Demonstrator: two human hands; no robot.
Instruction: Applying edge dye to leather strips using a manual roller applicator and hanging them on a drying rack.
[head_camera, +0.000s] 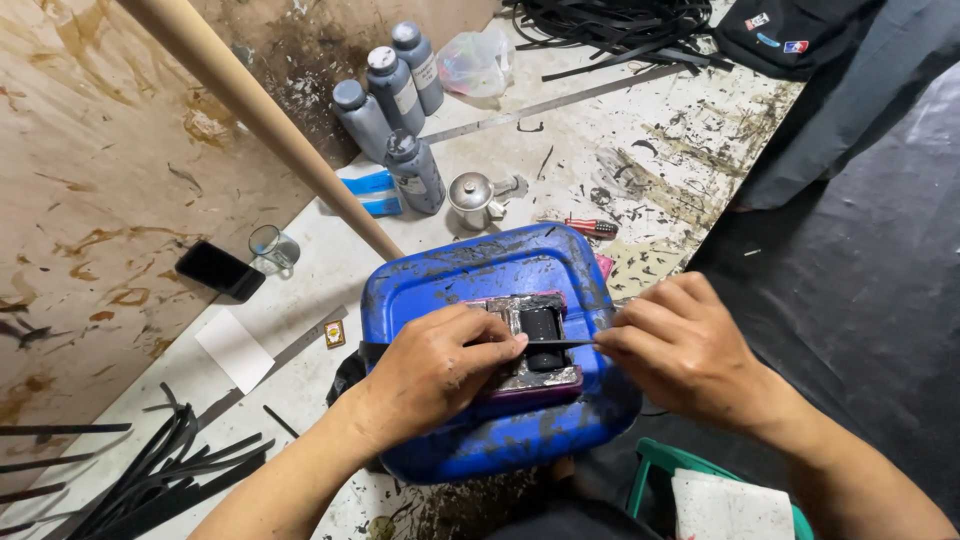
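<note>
Left hand (435, 365) and right hand (680, 350) pinching 1 black strip (560, 343) taut over roller tray (535, 345) on blue can (480, 280), frame centre, 4 grey bottles (390, 110) upper centre

A bright blue jerrycan (480, 280) at centre frame is smeared with black stains. Four grey bottles (392, 100) with grey caps stand at upper centre. The brown board (90, 190) at left carries ochre streaks.

A workshop: ink-stained floor (640, 150), grey bottles (414, 172), black strip piles (150, 480).
</note>
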